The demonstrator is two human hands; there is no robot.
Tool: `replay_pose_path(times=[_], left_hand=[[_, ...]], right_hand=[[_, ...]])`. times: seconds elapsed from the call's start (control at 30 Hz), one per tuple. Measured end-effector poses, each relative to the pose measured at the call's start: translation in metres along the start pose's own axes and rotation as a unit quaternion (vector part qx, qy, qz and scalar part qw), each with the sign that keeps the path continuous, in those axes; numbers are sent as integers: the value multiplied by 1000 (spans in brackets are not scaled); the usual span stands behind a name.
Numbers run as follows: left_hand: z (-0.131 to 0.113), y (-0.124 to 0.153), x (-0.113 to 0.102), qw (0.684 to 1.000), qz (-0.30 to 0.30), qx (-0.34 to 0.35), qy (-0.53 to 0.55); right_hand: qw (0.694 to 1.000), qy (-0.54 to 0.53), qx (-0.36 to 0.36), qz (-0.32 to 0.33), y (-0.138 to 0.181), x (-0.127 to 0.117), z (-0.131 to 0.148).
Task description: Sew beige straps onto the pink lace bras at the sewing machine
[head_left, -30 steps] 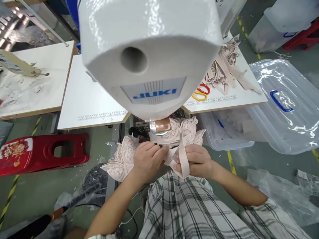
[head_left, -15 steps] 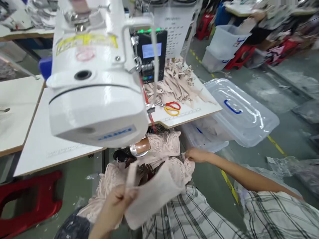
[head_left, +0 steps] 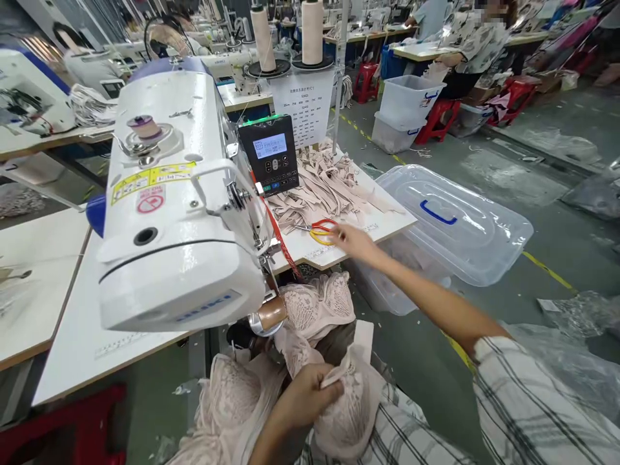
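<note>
My left hand (head_left: 305, 395) is closed on a pale pink lace bra (head_left: 339, 413) held low over my lap, below the white sewing machine (head_left: 179, 213). More lace bras (head_left: 317, 303) hang under the machine head. My right hand (head_left: 351, 240) reaches out over the table edge, fingers spread, right beside the red and yellow scissors (head_left: 322, 230). It holds nothing. Behind the scissors lies a heap of beige straps (head_left: 324, 187).
A black control panel (head_left: 272, 155) stands behind the machine, with thread cones (head_left: 312, 31) above. A clear plastic bin with its lid (head_left: 453, 219) sits right of the table (head_left: 72, 349). A red stool (head_left: 62, 426) is at lower left. Other people work at far tables.
My view has lifted from the lap to the room. The right hand left the bra and reached up to the scissors; the left hand kept the bra and lowered it.
</note>
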State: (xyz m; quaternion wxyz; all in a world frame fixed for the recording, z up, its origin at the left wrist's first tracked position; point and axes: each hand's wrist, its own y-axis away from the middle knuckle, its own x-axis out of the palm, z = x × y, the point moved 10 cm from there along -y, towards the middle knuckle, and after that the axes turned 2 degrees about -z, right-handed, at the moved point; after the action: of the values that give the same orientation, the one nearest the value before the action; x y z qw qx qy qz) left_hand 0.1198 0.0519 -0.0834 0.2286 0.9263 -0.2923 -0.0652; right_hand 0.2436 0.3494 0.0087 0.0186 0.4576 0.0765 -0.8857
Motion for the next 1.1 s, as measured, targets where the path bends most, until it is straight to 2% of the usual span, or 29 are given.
replay_pose_path(times=[0.07,0.13,0.27,0.33,0.4,0.53,0.6,0.63,0.7,0.73,0.77,0.87,0.93,1.03,1.1], left_hand=[[0,6,-12,1000,-24,0,6],[0,11,-28,997,-78,4,-2],[2,22,-52,986,-163,21,12],[2,29,-66,975,-218,29,18],[-1,36,-79,963,-269,27,7],[-19,45,-94,953,-302,37,1],[-29,51,-98,952,-302,46,6],[-33,54,-99,952,-302,46,12],[-37,62,-100,956,-288,47,38],[-38,65,-98,959,-275,48,59],[-39,68,-97,960,-263,49,80],[-39,78,-102,953,-282,43,103],[-38,81,-107,947,-308,34,83],[-35,72,-100,964,-259,26,53],[-32,66,-92,972,-226,27,53]], right_hand=[[998,3,50,-31,-29,-12,-9],[996,-4,80,-49,-54,-21,-15],[994,-52,68,-63,-73,-30,-16],[992,-91,56,-65,-66,-32,-16],[988,-144,52,-34,-50,-25,-15],[956,-260,43,126,15,21,3],[921,-324,32,217,63,52,20],[889,-372,28,264,88,67,31],[793,-508,26,337,135,90,55],[750,-562,23,349,151,96,66],[722,-597,18,348,164,100,75],[712,-617,4,335,184,107,95],[701,-620,12,353,195,112,107],[654,-644,59,391,209,121,118],[607,-673,119,406,220,129,118]])
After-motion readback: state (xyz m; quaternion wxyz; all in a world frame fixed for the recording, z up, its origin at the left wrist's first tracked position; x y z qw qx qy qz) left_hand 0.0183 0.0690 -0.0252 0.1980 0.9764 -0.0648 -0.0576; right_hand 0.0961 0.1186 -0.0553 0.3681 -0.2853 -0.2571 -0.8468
